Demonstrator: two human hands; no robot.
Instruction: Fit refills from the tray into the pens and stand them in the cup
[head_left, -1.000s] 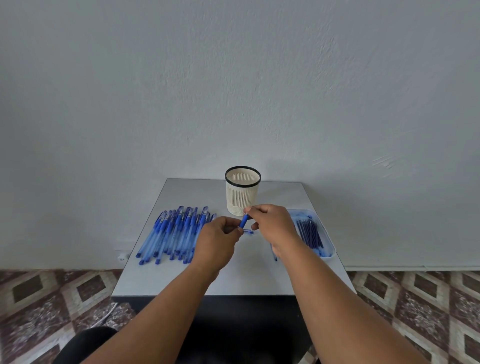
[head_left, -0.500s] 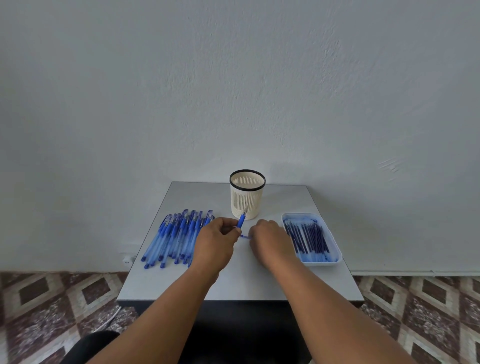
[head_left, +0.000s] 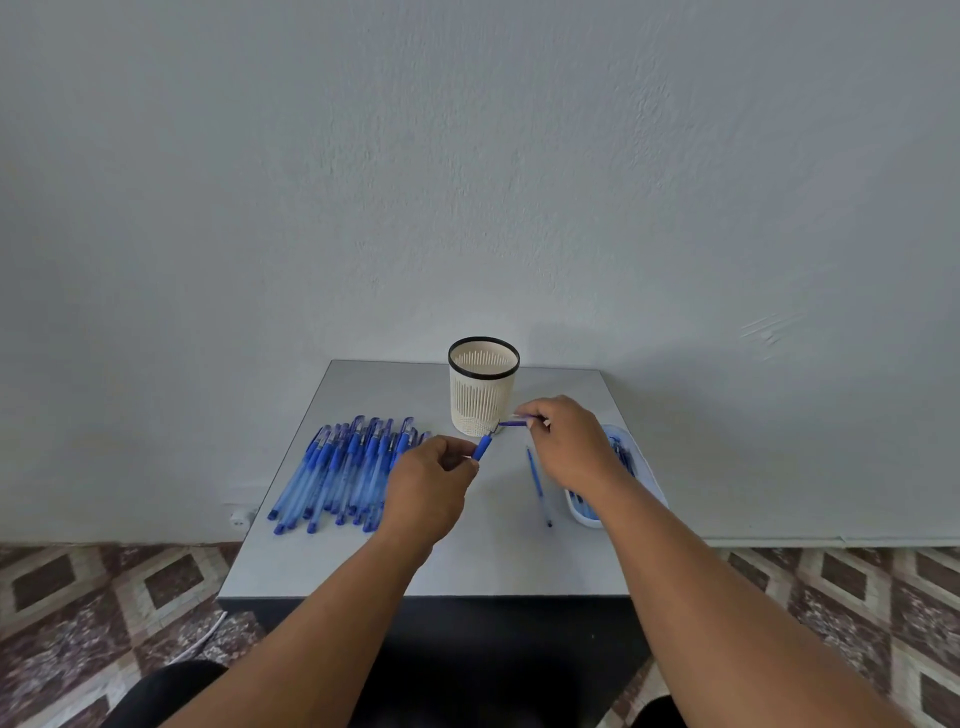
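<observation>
Left hand (head_left: 428, 486): fingers curled round a blue pen piece (head_left: 482, 447). Right hand (head_left: 569, 441): pinching a thin blue part (head_left: 511, 423), possibly a refill, beside the cup (head_left: 483, 387). Loose pens (head_left: 343, 467) at table (head_left: 483, 561) left; refill tray (head_left: 587, 514) right; one refill (head_left: 537, 486) lying between

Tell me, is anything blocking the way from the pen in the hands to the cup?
Nothing visible does. The left hand holds the pen just in front of the cup, whose open mouth looks empty; the right hand pinches a thin piece beside it.
</observation>
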